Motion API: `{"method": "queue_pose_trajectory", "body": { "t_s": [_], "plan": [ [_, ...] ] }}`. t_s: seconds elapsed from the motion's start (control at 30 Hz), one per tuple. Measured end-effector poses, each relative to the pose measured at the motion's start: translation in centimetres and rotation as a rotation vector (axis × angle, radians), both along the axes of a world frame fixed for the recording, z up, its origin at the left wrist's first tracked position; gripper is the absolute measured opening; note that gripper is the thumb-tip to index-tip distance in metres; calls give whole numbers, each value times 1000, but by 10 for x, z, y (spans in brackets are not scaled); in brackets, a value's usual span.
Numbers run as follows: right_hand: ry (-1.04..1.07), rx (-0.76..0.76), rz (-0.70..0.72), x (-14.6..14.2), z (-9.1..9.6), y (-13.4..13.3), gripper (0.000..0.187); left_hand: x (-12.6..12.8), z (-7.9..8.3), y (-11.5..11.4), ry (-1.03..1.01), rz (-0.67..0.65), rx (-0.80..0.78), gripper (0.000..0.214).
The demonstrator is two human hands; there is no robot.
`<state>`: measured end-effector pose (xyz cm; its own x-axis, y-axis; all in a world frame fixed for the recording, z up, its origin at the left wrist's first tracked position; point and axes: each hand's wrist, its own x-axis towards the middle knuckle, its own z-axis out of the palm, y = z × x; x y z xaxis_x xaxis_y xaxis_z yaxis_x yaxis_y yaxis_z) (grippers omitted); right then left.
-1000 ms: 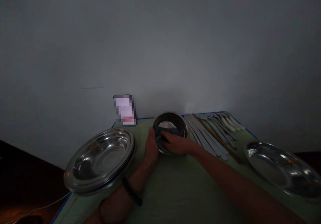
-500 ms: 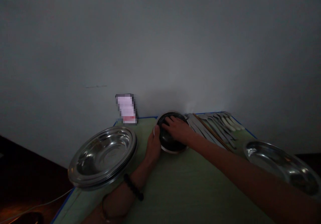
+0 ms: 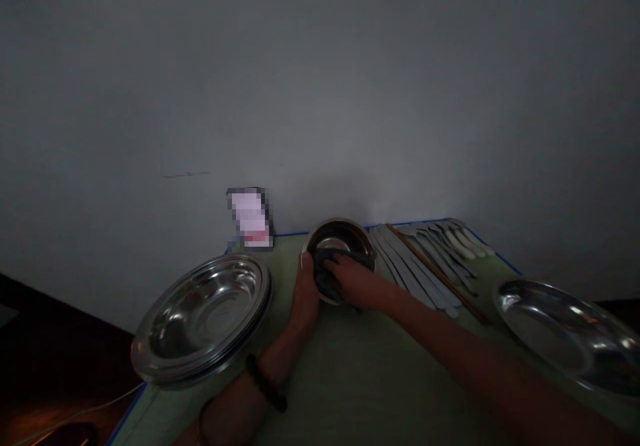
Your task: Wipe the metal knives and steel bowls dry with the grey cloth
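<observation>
A round steel bowl stands at the far side of the table, its shiny inner wall showing at the back. My left hand grips its left side, with the thumb over the rim. Inside the near part of the bowl, my right hand holds a dark cloth bunched under its fingers. The cloth reaches over the right and near rim. My right fingertips are partly sunk in its folds.
Stacked steel basins stand on the left. Right of the bowl lie several table knives, wooden chopsticks and other cutlery. An oval steel dish is at the right edge. A blurred phone leans against the wall.
My right hand and the cloth have moved from covering the bowl's inside to its near right part, baring the shiny back wall. My left hand stays on the bowl's side.
</observation>
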<state>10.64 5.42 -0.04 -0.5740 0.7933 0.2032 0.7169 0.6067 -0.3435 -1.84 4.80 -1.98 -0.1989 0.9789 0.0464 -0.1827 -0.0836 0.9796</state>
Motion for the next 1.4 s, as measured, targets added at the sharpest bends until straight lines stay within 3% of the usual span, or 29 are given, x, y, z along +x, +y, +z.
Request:
{"method": "queue_pose_trajectory", "body": {
  "t_s": [0.1, 0.27, 0.33, 0.5, 0.63, 0.8, 0.97, 1.2, 1.4],
  "plan": [
    [264, 42, -77, -14, -9, 5, 30, 1, -1, -1, 19, 15, 13, 47],
    [682, 92, -477, -35, -15, 10, 30, 6, 9, -9, 157, -27, 176, 42],
    [735, 90, -531, -39, -16, 8, 37, 6, 11, -11, 199, -55, 230, 43],
    [622, 69, -257, -36, -20, -6, 38, 5, 7, -10, 245, -62, 248, 45],
    [374, 7, -100, -18, -16, -20, 36, 4, 4, -9, 227, -15, 202, 47],
    [-81, 49, -234, -1, -3, -28, 32, 5, 10, -10, 256, 17, 103, 46],
    [-222, 129, -458, -2, 0, -21, 29, 7, 19, -12, 294, 8, 81, 44],
    [-162, 250, -615, -12, -6, 8, 24, 4, 20, -13, 308, -36, 94, 46],
    [218, 229, -654, -31, -10, 23, 23, 6, 17, -11, 203, -60, 106, 46]
  ]
}}
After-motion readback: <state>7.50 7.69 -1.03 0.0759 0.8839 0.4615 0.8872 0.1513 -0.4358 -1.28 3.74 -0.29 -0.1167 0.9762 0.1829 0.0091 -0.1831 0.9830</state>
